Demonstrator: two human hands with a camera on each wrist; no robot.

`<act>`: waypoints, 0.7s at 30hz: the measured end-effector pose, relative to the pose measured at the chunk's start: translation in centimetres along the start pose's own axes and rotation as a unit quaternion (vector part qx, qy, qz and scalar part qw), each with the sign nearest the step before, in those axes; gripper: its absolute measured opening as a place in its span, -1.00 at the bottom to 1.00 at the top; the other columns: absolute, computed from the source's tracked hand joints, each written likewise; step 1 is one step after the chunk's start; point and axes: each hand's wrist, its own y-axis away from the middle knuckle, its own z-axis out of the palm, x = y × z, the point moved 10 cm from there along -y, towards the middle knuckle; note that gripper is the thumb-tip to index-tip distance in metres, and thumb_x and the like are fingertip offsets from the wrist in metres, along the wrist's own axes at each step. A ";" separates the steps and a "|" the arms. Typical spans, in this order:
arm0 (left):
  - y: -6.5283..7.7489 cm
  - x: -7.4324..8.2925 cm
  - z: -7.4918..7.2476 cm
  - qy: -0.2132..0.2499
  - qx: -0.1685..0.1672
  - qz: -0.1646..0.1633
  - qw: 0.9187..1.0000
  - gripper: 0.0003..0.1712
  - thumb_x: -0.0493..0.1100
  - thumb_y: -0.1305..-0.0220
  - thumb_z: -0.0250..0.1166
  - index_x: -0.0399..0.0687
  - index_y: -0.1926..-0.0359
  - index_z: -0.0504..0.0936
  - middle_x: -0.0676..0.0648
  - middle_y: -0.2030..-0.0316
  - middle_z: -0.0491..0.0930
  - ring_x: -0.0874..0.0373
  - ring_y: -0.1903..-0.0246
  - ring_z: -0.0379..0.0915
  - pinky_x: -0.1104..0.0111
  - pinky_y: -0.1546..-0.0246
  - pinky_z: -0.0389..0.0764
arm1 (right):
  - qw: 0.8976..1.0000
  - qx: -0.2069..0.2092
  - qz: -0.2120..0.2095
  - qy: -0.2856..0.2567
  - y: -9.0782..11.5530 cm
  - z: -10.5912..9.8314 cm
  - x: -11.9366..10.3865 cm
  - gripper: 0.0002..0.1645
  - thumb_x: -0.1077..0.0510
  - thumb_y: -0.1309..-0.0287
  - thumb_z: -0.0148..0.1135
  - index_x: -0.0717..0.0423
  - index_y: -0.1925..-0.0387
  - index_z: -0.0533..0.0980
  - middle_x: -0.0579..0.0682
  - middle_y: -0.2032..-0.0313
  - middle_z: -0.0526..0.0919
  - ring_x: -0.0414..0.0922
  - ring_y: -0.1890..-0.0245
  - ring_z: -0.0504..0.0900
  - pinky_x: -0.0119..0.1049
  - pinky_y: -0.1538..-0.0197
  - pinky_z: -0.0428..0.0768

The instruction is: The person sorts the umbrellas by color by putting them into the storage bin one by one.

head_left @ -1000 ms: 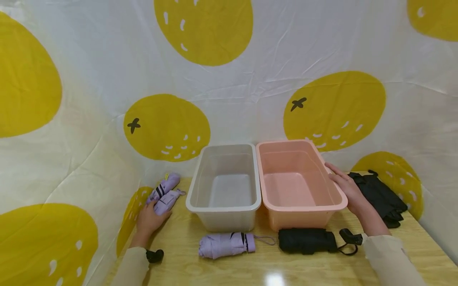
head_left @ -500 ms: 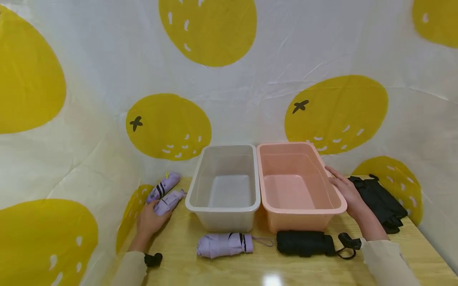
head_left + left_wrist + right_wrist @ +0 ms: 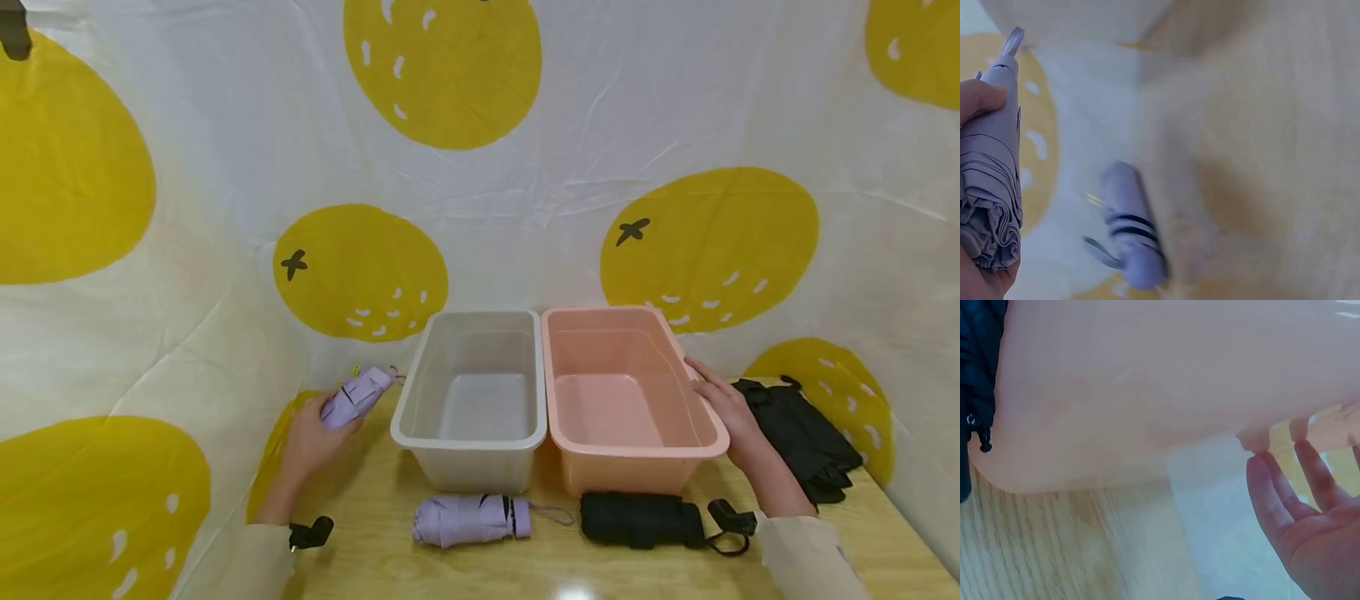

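My left hand (image 3: 315,437) grips a folded light-purple umbrella (image 3: 358,397) beside the grey basin, raised off the table. Its wrist loop points away from me. In the left wrist view a second purple umbrella (image 3: 1132,228) with dark stripes lies below and apart; in the head view the held one hides most of it. At the pink basin (image 3: 637,452), my right hand (image 3: 731,417) touches the outer right side just under the rim. The right wrist view shows those fingers (image 3: 1266,481) fairly straight against the wall.
The grey basin (image 3: 468,444) stands against the pink one. In front lie another purple umbrella (image 3: 468,521) and a folded black umbrella (image 3: 641,521). A looser black umbrella (image 3: 798,433) lies at the right, near the patterned cloth (image 3: 525,233) that backs the table.
My left hand has lifted the nearer purple umbrella off the table, up and slightly away from me. My right hand stays at the pink basin. The view has tilted slightly.
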 end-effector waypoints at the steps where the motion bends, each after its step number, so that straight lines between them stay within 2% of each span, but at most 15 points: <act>1: -0.4 0.4 -0.3 0.008 -0.002 0.002 1.000 -0.24 0.12 0.01 0.51 -0.28 -0.10 0.55 -0.27 0.13 0.60 -0.12 0.27 0.50 0.04 0.29 0.45 | 1.000 -0.001 -0.002 -0.001 0.0 0.0 -0.1 -0.27 -0.25 -0.44 -0.17 -0.31 -0.52 -0.08 0.20 -0.50 -0.16 0.21 -0.37 0.09 -0.55 0.13 0.49; 3: -1.1 1.3 -0.7 0.026 -0.010 0.003 1.000 -0.24 0.13 0.00 0.51 -0.24 -0.12 0.54 -0.25 0.12 0.60 -0.10 0.27 0.50 0.06 0.31 0.46 | 1.000 -0.004 -0.006 0.002 0.0 0.0 -0.2 -0.28 -0.26 -0.44 -0.16 -0.33 -0.52 -0.07 0.21 -0.49 -0.16 0.16 -0.35 0.16 -0.54 0.12 0.49; 6: -2.0 2.6 -1.0 0.038 -0.024 0.006 0.999 -0.24 0.13 0.00 0.51 -0.14 -0.16 0.52 -0.20 0.10 0.59 -0.06 0.26 0.48 0.10 0.31 0.46 | 1.000 -0.008 -0.011 0.005 0.2 -0.1 -0.3 -0.27 -0.24 -0.43 -0.14 -0.31 -0.52 -0.06 0.23 -0.49 -0.15 -0.15 -0.20 0.38 -0.53 0.12 0.50; 10: -3.6 5.0 -1.4 0.062 -0.028 0.019 0.997 -0.26 0.11 0.02 0.53 -0.03 -0.17 0.51 -0.16 0.07 0.57 -0.02 0.25 0.47 0.13 0.32 0.45 | 1.000 -0.013 -0.016 -0.021 0.6 -0.5 -0.3 -0.26 -0.19 -0.43 -0.07 -0.27 -0.52 -0.03 0.27 -0.48 -0.18 -0.51 0.07 0.43 -0.51 0.14 0.52; 14: -5.1 7.7 -1.6 0.088 -0.041 0.019 0.995 -0.26 0.11 0.03 0.53 0.03 -0.19 0.51 -0.13 0.07 0.57 -0.01 0.25 0.47 0.14 0.33 0.46 | 0.999 -0.015 -0.019 -0.037 0.8 -0.8 -0.3 -0.26 -0.17 -0.43 -0.05 -0.25 -0.52 -0.03 0.29 -0.48 -0.20 -0.56 0.11 0.46 -0.51 0.15 0.53; 18: -6.5 10.1 -1.8 0.077 -0.055 0.026 0.995 -0.24 0.13 0.01 0.51 0.03 -0.21 0.49 -0.14 0.06 0.55 -0.02 0.25 0.46 0.14 0.32 0.45 | 0.999 -0.015 -0.020 -0.026 0.4 -0.7 -0.2 -0.25 -0.19 -0.43 -0.08 -0.25 -0.53 -0.05 0.28 -0.48 -0.19 -0.53 0.08 0.45 -0.51 0.13 0.53; 21: -7.5 11.6 -1.5 0.064 -0.065 0.048 0.995 -0.22 0.13 0.01 0.51 -0.01 -0.22 0.48 -0.17 0.05 0.56 -0.02 0.24 0.47 0.14 0.30 0.46 | 1.000 -0.017 -0.015 -0.016 0.0 -0.3 -0.1 -0.25 -0.21 -0.43 -0.09 -0.27 -0.53 -0.06 0.25 -0.49 -0.16 -0.48 0.04 0.43 -0.50 0.11 0.52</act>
